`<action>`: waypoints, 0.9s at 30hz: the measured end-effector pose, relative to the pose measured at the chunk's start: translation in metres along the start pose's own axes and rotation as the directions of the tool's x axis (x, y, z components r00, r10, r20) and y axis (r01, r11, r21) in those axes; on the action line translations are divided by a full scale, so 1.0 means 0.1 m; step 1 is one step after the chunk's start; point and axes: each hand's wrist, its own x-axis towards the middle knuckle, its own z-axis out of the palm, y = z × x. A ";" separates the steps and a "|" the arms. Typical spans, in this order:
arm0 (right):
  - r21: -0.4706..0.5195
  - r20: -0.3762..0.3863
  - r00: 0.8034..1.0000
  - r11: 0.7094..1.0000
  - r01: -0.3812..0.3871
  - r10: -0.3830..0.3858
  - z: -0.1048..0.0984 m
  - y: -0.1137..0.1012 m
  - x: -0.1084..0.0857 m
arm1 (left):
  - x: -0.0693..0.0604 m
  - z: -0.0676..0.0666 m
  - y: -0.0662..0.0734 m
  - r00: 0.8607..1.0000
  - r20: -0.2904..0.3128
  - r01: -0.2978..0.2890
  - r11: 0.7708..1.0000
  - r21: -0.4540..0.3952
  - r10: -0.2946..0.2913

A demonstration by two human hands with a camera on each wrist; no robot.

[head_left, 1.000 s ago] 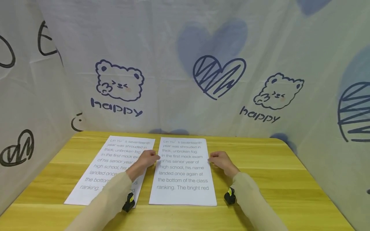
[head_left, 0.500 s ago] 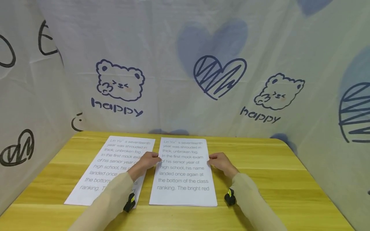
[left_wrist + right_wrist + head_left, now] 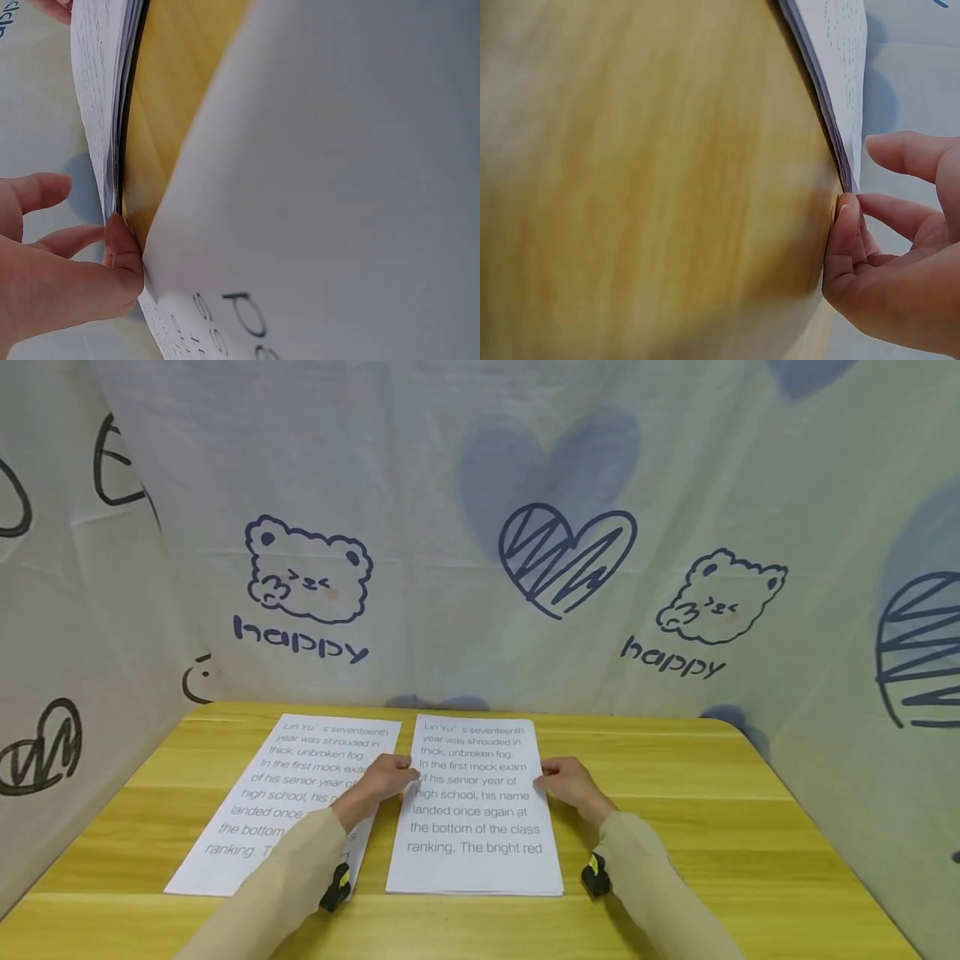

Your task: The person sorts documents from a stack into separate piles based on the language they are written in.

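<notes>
In the head view a stack of printed paper (image 3: 474, 810) lies on the wooden table in front of me. My left hand (image 3: 384, 778) grips its left edge with curled fingertips, and my right hand (image 3: 573, 783) holds the right edge at about the same height. From the left wrist, the layered edge of the stack (image 3: 127, 82) meets the fingertips, with one digit standing off from the paper. Likewise, the right wrist view has the stack's corner (image 3: 829, 97) between curled fingers, one digit raised clear. Parts of the fingers are hidden by the paper.
To the left lies a second printed paper stack (image 3: 240, 802) with the same text, partly covered by my left forearm. Both stacks rest on the yellow wooden table (image 3: 690, 860). A white cloth (image 3: 442, 610) with bear and heart drawings hangs around the table.
Both hands have come slightly inward and nearer me, so their fingertips now overlap the edges of the right-hand stack. That stack stays almost in place; the left stack has not moved.
</notes>
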 end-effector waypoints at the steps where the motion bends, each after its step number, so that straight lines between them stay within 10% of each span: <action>1: -0.001 0.000 1.000 1.000 0.006 -0.006 0.00 0.00 0.00 | 0.00 0.00 0.00 1.000 -0.005 -0.003 1.000 -0.001 0.003; 27: 0.146 -0.060 0.998 0.989 0.003 0.006 -0.01 0.00 0.05 | -0.02 0.03 0.15 1.000 -0.007 0.028 0.988 -0.150 -0.029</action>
